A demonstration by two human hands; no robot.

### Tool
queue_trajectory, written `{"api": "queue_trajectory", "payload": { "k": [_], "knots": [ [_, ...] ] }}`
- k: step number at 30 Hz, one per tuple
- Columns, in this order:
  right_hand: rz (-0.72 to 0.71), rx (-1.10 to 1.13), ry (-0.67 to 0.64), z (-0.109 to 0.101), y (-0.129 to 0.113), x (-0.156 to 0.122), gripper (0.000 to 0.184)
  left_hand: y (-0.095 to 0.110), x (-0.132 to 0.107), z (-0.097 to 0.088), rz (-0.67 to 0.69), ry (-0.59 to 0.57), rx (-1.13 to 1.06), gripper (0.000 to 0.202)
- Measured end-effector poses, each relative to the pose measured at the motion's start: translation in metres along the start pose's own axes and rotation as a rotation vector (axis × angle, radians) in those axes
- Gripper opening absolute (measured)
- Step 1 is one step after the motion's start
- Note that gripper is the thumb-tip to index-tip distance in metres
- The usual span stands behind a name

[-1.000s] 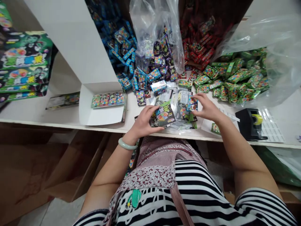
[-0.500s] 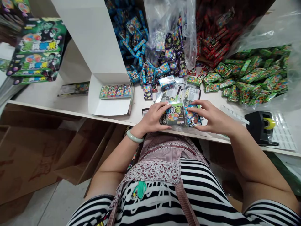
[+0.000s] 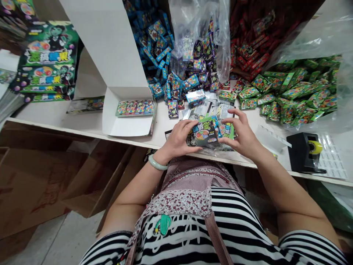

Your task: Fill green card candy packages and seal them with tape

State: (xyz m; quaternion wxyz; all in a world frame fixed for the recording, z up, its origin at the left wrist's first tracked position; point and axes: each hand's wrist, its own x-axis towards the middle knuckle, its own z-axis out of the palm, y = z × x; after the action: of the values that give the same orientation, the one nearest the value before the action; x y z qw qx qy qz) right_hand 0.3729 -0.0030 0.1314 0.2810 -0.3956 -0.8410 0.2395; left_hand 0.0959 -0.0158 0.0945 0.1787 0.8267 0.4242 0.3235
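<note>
My left hand (image 3: 179,141) grips a black and green printed pouch (image 3: 202,135) just above the near edge of the white table (image 3: 82,123). My right hand (image 3: 242,138) pinches a small blue packet (image 3: 224,129) against the pouch's right end, fingers curled round it. More flat pouches (image 3: 213,108) lie on the table under and behind both hands. Piles of small packets lie beyond: blue (image 3: 154,48), purple (image 3: 198,62), red (image 3: 248,44) and green (image 3: 292,92).
An open white carton (image 3: 125,127) to the left holds a row of small packets (image 3: 135,108). A black tape dispenser (image 3: 303,152) stands at right beside label sheets (image 3: 332,158). Stacked green display boxes (image 3: 45,62) stand far left. Brown cardboard boxes (image 3: 41,176) lie below the table.
My right hand picked a small blue packet from the table and brought it to the pouch in my left hand. Both hands then lifted slightly; the packet now sits partly at the pouch's end.
</note>
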Motion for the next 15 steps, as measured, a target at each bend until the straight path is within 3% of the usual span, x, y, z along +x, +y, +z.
{"api": "queue_trajectory", "payload": {
  "k": [2,5,9,12,15],
  "knots": [
    [0.057,0.053,0.007,0.009,-0.003,-0.006,0.053,-0.001,-0.002,-0.001,-0.003,0.035,0.012,0.092],
    [0.135,0.176,-0.009,0.024,-0.008,-0.011,0.049,0.002,-0.005,0.001,-0.018,0.044,0.024,0.091],
    [0.289,0.475,0.069,0.032,-0.016,-0.007,0.042,0.021,-0.006,0.005,-0.084,0.142,0.003,0.092],
    [0.310,0.552,0.215,0.026,-0.020,-0.004,0.037,0.038,-0.004,0.013,-0.154,0.224,-0.248,0.065],
    [0.351,0.534,0.316,0.027,-0.021,-0.005,0.047,0.043,-0.004,0.027,-0.268,0.291,-0.565,0.047]
  ]
}}
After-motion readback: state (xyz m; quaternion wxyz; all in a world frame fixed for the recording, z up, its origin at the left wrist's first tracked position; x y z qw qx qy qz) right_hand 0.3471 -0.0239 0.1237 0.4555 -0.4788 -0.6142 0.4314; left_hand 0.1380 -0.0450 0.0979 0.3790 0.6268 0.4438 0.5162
